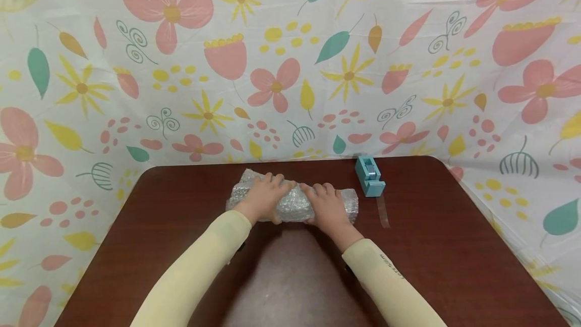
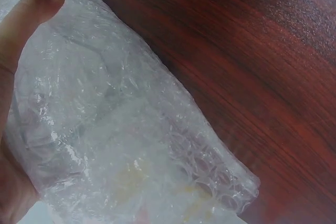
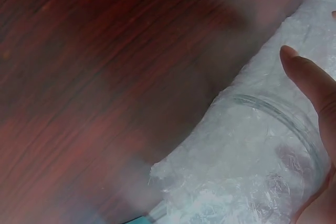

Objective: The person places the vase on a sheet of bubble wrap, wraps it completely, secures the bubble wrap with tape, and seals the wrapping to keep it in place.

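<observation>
A bundle of clear bubble wrap [image 1: 294, 207] lies crosswise on the dark wooden table. My left hand [image 1: 264, 198] grips its left part, fingers over the top and thumb on the near side. On the right part, my right hand [image 1: 330, 210] holds it the same way. Through the wrap [image 3: 226, 145] in the right wrist view shows a curved, clear rim like that of a glass vessel; the rest of the contents is hard to make out. The left wrist view shows the thumb [image 2: 31, 14] against the wrap and a loose, flattened wrap end [image 2: 210, 177].
Right of the bundle stands a light blue tape dispenser [image 1: 368, 175], with a strip of clear tape [image 1: 383, 211] trailing from it toward me. A flower-printed sheet [image 1: 281, 39] hangs behind and beside the brown table [image 1: 454, 256].
</observation>
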Demonstrator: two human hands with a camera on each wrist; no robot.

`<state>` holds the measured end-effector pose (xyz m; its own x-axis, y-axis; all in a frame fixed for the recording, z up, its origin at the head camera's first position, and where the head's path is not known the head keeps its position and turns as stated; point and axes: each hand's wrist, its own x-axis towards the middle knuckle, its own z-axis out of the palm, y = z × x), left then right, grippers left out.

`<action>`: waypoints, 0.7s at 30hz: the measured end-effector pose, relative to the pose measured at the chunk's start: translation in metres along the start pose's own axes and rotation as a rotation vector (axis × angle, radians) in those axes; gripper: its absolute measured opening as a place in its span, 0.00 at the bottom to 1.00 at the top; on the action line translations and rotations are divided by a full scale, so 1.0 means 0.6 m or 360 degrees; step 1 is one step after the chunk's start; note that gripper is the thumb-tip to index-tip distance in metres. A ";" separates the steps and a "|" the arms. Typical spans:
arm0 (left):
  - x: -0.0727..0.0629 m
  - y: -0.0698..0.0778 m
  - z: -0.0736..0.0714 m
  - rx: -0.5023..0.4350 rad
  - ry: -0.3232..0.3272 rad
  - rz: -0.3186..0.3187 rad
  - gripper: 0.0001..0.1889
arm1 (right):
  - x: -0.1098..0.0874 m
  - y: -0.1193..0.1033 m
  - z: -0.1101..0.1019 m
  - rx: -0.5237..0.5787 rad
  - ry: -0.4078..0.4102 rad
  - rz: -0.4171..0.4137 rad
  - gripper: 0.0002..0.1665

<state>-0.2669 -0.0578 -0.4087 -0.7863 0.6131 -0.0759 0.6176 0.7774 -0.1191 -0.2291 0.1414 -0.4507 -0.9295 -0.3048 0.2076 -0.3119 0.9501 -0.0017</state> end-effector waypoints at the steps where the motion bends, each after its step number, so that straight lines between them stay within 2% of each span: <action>1: 0.000 0.000 0.000 -0.0006 0.0002 -0.0001 0.56 | 0.000 0.000 0.000 0.0001 0.0005 -0.0001 0.57; 8: 0.002 -0.002 0.000 -0.0026 0.0014 0.0003 0.55 | 0.001 0.001 -0.004 0.0025 0.0023 -0.0007 0.57; 14: 0.005 -0.004 -0.001 -0.0028 -0.0046 0.0002 0.55 | 0.005 0.004 -0.004 0.0061 -0.0010 -0.0031 0.57; 21: 0.005 -0.005 -0.006 -0.0061 -0.0053 0.0008 0.55 | 0.010 0.009 -0.006 0.0091 -0.0068 -0.0030 0.55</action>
<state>-0.2711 -0.0574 -0.4054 -0.7829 0.6124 -0.1096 0.6211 0.7796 -0.0807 -0.2359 0.1449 -0.4458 -0.9306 -0.3261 0.1660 -0.3388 0.9393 -0.0541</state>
